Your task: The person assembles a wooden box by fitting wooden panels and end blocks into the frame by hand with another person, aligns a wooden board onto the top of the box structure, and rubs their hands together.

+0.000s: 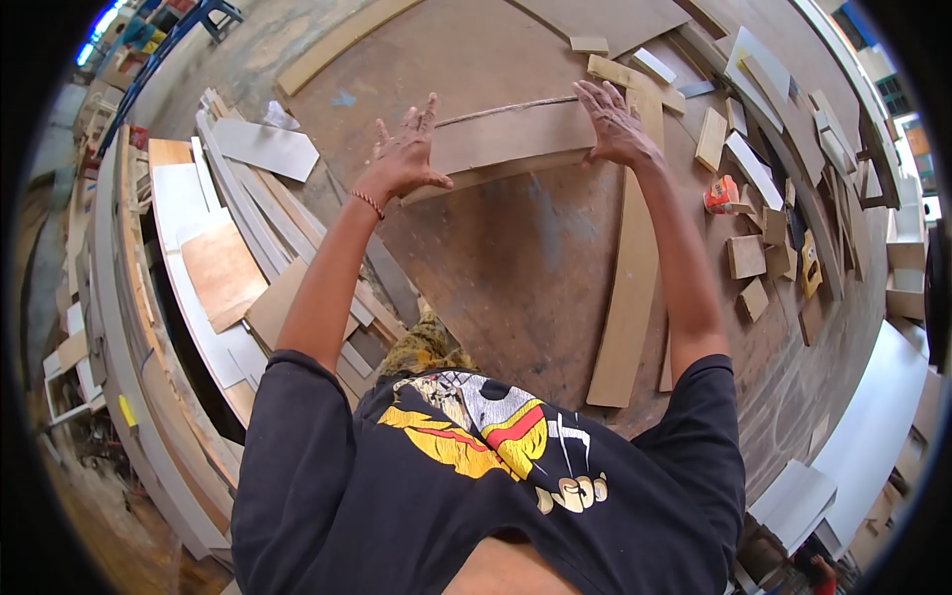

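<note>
A flat brown wooden board (516,137) lies crosswise on the worktable between my hands, with a pale strip along its near edge and a dark line along its far edge. My left hand (405,154) is at the board's left end, fingers spread and thumb near the front edge. At the right end, my right hand (617,127) has its fingers stretched toward the far edge. Both hands appear to touch the board, though the palm contact is hidden. Beside my right hand, a long wooden plank (630,288) runs toward me.
Stacked strips and panels (223,268) line the left side. Wood offcuts (746,256), a red-and-white cup (721,194) and a yellow tool (811,264) sit at the right. A white sheet (873,426) stands at the lower right. A blue stool (210,18) is at the far left.
</note>
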The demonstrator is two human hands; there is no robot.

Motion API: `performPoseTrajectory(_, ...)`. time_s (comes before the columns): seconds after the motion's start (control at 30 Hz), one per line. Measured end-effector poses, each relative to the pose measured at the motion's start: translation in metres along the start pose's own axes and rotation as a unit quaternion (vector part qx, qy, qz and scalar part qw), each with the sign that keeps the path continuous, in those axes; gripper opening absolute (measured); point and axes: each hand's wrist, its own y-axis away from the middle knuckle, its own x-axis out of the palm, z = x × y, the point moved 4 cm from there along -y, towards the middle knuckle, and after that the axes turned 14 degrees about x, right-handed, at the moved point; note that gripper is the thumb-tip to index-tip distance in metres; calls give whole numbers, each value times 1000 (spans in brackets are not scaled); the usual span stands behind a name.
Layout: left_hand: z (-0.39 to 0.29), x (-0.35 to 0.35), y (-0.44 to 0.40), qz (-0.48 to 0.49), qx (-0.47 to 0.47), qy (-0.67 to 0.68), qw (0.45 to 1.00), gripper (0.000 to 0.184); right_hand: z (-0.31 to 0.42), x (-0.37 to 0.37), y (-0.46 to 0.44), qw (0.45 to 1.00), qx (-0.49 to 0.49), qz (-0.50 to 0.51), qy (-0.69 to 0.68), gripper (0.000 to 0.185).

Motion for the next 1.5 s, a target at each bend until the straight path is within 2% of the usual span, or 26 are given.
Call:
performPoseTrajectory(0.07,5,3,-6,67,-16,41,997,130,0,2,-7,1000,-3,19,25,123)
performPoseTrajectory(0.13,9,5,-7,64,-9,54,996,131,2,1,-10,996,8,67,53,122)
performPoseTrajectory(0.23,13,8,-9,62,-1,72,995,133,-2,7,-19,995,-3,84,53,121)
performPoseTrajectory(0.4,16,11,-11,46,13,77,996,134,-2,3,-19,995,-12,84,58,117)
performPoseTrajectory(0.5,13,5,-9,69,-3,90,994,134,-3,4,-22,995,-21,76,55,116)
performPoseTrajectory(0.83,17,10,-9,34,6,91,995,133,-6,8,-26,997,-21,56,56,115)
performPoseTrajectory(1.27,15,8,-8,17,9,87,996,128,2,-5,-19,996,-15,75,49,113)
performPoseTrajectory(1.3,15,7,-9,14,10,84,996,128,1,-3,-20,995,-12,87,57,117)
performPoseTrajectory(1.37,16,8,-9,66,-12,71,995,130,1,-1,-20,994,-7,91,62,122)
performPoseTrajectory(1.5,13,8,-7,46,22,27,998,132,-1,-8,-4,998,-2,53,45,135)
